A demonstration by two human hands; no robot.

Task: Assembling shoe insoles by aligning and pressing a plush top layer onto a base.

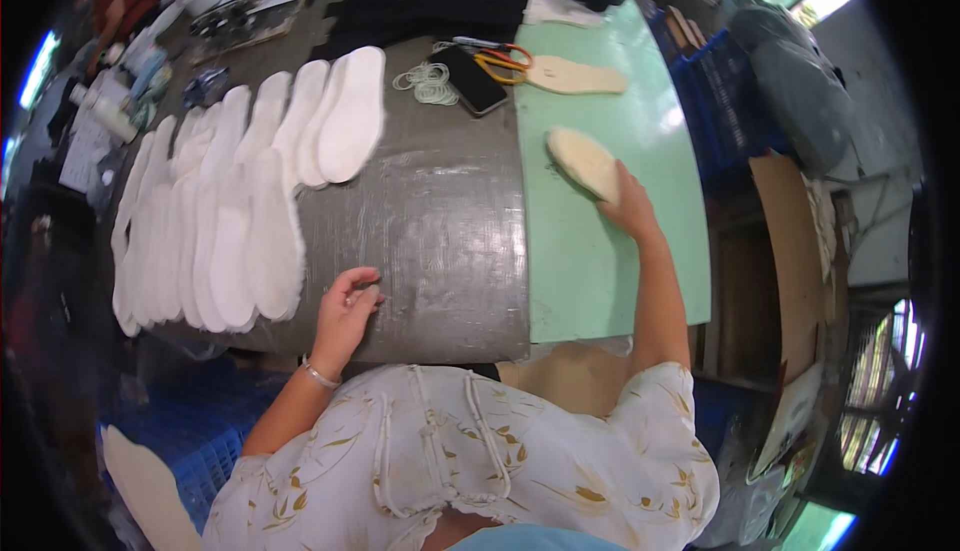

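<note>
My right hand [632,208] grips the near end of a cream fleecy insole [583,163], tilted over the pale green board [620,281]. Its far end points away and to the left; whether it is one piece or several together, I cannot tell. My left hand [345,319], a bracelet on its wrist, hovers by the near edge of the dark grey tabletop [440,251]. Its fingers are loosely bent and apart, holding nothing. To its left, white fluffy insoles [262,241] lie overlapping in two rows. Another cream insole [575,76] lies flat farther up the green board.
Beyond my hands lie a black phone [478,81], white rubber bands [428,84] and orange-handled scissors [507,63]. Dark fabric pieces [420,1] cover the far table. Blue crates [715,101] stand at the right; another blue crate [215,441] sits low at the left.
</note>
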